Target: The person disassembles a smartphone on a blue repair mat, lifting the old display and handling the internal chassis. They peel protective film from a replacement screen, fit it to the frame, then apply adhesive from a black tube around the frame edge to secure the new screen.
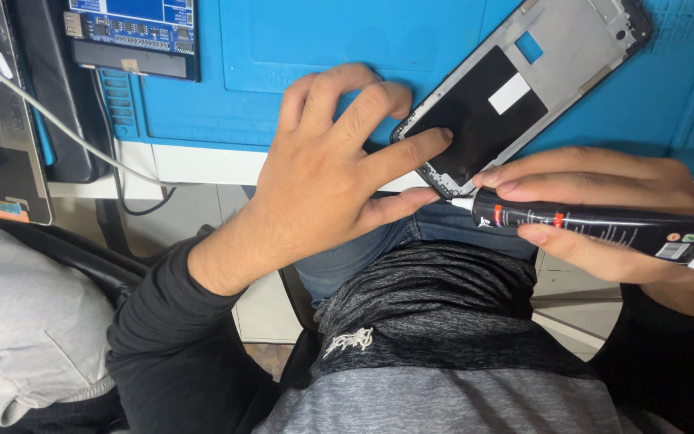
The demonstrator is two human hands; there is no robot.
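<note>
the left hand (323,173) lies spread, fingers pinning the grey-and-black phone frame (516,88) on the blue silicone mat (315,48), while the right hand (604,209) pinches a black glue tube (588,225), nozzle touching the frame's bottom corner; gluing looks barely begun.

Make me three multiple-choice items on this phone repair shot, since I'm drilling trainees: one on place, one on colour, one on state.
1. Where is the nozzle of the black tube?
A. at the phone frame's lower corner
B. on the circuit board
C. on the cable

2. What colour is the work mat?
A. green
B. blue
C. red

3. What does the left hand do?
A. hangs free
B. grips the tube
C. presses fingers on the phone frame

Answers: 1 A, the tip meets the frame's lower corner. 2 B, blue surface under the frame. 3 C, fingertips rest on the frame while the right hand holds the tube.
</note>
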